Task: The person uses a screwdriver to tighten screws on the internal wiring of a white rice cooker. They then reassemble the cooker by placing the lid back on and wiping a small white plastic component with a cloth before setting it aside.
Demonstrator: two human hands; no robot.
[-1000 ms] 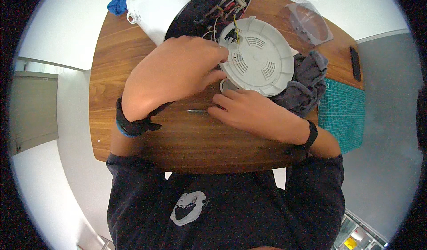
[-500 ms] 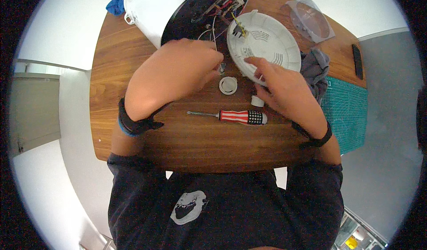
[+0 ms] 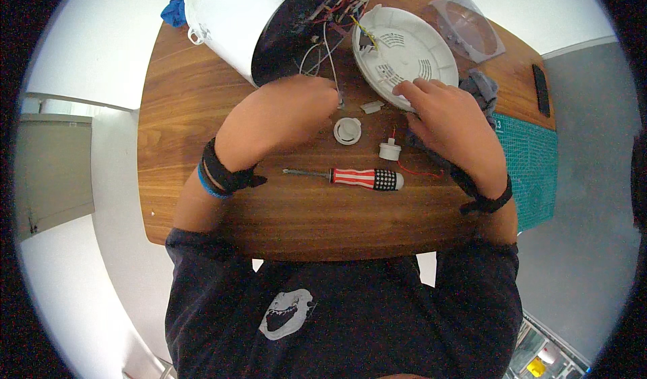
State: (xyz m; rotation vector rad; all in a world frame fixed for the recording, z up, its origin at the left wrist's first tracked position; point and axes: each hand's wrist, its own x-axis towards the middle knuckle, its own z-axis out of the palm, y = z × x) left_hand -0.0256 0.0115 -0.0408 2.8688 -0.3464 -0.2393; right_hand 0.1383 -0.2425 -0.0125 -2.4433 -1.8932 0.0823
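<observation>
Upper centre, the right hand point(image 3: 453, 115) grips the white cover point(image 3: 410, 50), seemingly steadying it; shifting it calls for yellow wire point(image 3: 364, 30) slack, while I cannot tell the blurred left hand's point(image 3: 286, 109) grip.

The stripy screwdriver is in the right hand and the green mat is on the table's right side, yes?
Not quite: the head view shows the stripy screwdriver lying on the table, not in the right hand. The green mat part is right.

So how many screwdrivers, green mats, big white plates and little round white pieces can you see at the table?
Screwdriver: 1
Green mat: 1
Big white plate: 1
Little round white pieces: 2
Total: 5
</observation>
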